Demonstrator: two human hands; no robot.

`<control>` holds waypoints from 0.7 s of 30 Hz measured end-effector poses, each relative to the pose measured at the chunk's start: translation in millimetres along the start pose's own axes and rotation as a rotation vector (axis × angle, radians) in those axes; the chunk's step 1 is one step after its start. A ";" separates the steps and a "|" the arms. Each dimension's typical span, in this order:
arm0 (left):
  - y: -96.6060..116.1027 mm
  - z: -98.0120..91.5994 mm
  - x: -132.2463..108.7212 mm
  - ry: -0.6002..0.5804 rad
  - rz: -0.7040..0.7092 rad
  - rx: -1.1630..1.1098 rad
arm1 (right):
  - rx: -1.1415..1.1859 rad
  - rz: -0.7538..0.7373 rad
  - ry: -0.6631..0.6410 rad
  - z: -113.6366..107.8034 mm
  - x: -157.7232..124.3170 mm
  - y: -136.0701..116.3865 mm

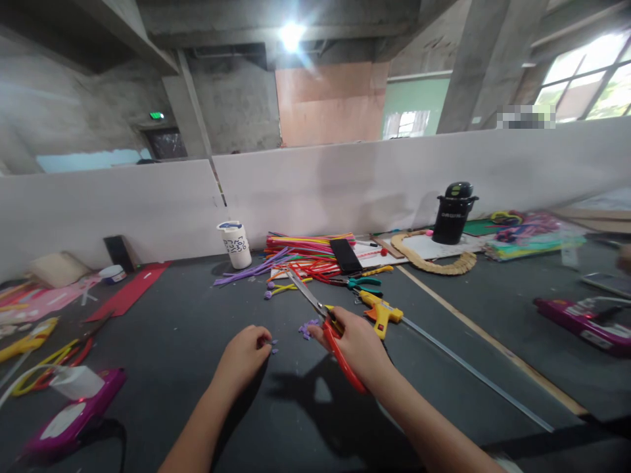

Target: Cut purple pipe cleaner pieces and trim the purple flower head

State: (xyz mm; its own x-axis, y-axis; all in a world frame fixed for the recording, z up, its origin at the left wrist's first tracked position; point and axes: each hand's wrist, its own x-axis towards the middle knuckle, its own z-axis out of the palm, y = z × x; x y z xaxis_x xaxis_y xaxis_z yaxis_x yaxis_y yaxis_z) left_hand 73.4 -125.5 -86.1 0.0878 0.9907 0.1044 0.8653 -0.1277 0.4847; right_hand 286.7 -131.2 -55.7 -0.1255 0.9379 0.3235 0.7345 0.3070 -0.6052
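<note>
Head view: your right hand (357, 345) grips red scissors (315, 305), fingers curled tight. Your left hand (244, 355) pinches a purple piece (271, 343).

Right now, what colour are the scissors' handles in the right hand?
Red; the scissors show best in the head view.

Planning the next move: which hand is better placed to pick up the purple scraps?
Probably left. The left hand holds nothing large and lies close to the purple scraps; the right hand, though nearer, is gripping the red scissors.
</note>
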 end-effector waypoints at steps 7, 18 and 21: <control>5.1 9.2 1.4 0.085 0.013 0.010 | 0.013 -0.002 0.007 -0.9 0.6 -2.1; 22.1 19.2 7.8 0.110 0.083 -0.180 | 0.072 0.060 -0.002 -0.1 6.3 3.7; 34.0 31.6 9.7 0.030 0.132 -0.307 | 0.075 0.059 -0.011 2.2 7.8 3.7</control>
State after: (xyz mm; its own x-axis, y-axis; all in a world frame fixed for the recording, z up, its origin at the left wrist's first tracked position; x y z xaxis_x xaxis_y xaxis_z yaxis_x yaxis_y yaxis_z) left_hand 119.2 -118.7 -96.1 0.1709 0.9632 0.2075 0.6581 -0.2683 0.7036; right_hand 287.0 -122.5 -57.0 -0.0914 0.9563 0.2779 0.6890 0.2622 -0.6757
